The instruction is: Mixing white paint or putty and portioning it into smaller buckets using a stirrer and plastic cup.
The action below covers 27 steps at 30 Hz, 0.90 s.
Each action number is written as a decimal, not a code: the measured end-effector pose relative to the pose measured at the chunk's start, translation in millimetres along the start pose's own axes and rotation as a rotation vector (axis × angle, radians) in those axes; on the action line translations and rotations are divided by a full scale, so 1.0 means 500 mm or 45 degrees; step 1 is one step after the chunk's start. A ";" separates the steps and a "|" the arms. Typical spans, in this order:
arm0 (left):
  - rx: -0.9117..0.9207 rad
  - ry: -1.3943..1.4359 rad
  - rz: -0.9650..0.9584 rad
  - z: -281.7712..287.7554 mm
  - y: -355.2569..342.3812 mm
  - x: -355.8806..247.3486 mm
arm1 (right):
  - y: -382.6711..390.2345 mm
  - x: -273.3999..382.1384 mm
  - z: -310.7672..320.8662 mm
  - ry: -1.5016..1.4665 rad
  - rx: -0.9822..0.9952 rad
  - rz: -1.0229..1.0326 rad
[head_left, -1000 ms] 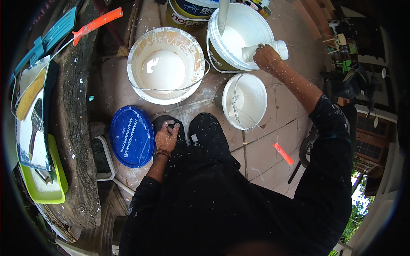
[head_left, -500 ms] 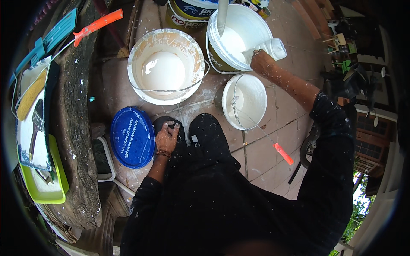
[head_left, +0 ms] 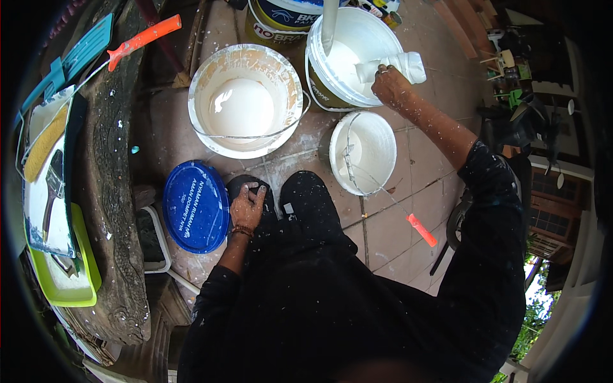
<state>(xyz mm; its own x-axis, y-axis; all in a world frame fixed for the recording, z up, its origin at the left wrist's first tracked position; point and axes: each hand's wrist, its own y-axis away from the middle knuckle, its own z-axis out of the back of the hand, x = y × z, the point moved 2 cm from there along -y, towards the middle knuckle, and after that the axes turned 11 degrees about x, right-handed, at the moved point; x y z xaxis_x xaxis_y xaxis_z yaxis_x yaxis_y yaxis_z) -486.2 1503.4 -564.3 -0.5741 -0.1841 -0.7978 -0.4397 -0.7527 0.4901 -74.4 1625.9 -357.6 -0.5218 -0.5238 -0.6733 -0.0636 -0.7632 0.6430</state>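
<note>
My right hand (head_left: 391, 86) is closed round a clear, paint-smeared plastic bottle (head_left: 412, 67), held nearly level over the rim of a large white bucket (head_left: 383, 33). One end of the bottle reaches over the white paint (head_left: 342, 62) inside; whether it pours cannot be seen. A pale stick (head_left: 329, 29) stands in the same bucket. My left hand (head_left: 248, 207) lies on my left knee with its fingers stretched out, holding nothing. Beside it, on the left, is a blue bucket lid (head_left: 196, 210).
Left of the large bucket stands a wide paint-streaked bucket (head_left: 290, 73) holding white paint. A smaller white pail (head_left: 380, 143) has a roller with an orange handle (head_left: 421, 230) leaning in it. Paint trays (head_left: 92, 290), a brush (head_left: 52, 185) and a roller (head_left: 48, 145) lie along a wooden bench (head_left: 115, 255).
The bottle has tipped closer to level, its inner end rising a little over the paint. My right hand has shifted slightly up and left. The left hand stays on the knee.
</note>
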 end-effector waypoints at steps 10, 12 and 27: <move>0.002 -0.010 0.016 -0.002 -0.004 0.002 | -0.012 0.011 0.014 -0.031 0.063 0.036; -0.002 -0.011 0.005 -0.005 -0.004 0.001 | 0.005 0.036 0.004 0.075 0.127 0.135; 0.024 -0.031 0.059 -0.004 -0.003 -0.001 | 0.045 0.060 0.032 0.330 0.215 0.011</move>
<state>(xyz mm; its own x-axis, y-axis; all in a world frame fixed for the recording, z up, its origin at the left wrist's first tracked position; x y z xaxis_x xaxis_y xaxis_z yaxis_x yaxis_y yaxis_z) -484.0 1503.3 -565.3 -0.6111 -0.2028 -0.7652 -0.4251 -0.7313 0.5333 -105.0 1599.4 -357.4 -0.2899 -0.6254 -0.7245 -0.2119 -0.6963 0.6858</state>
